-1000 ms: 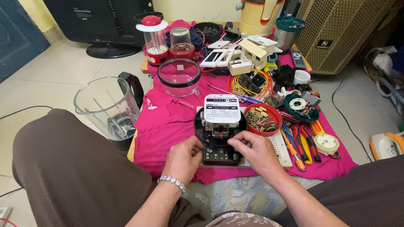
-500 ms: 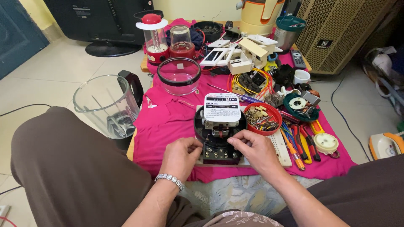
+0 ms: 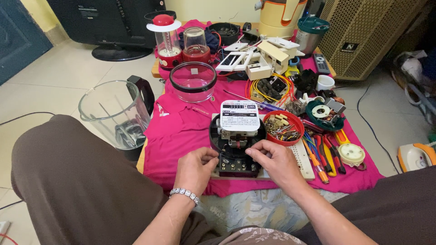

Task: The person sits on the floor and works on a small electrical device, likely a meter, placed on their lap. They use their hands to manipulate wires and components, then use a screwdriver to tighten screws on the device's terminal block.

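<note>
A pink cloth (image 3: 181, 131) is covering a low table on a tiled floor. The left hand (image 3: 195, 165) is curling its fingers against the left edge of the round black electric meter (image 3: 237, 138), while the right hand (image 3: 274, 161) is pinching at its lower right rim. Beside the meter, a red bowl of screws (image 3: 284, 128) is sitting, with pliers (image 3: 329, 154) further right and a glass blender jug (image 3: 116, 113) off left.
</note>
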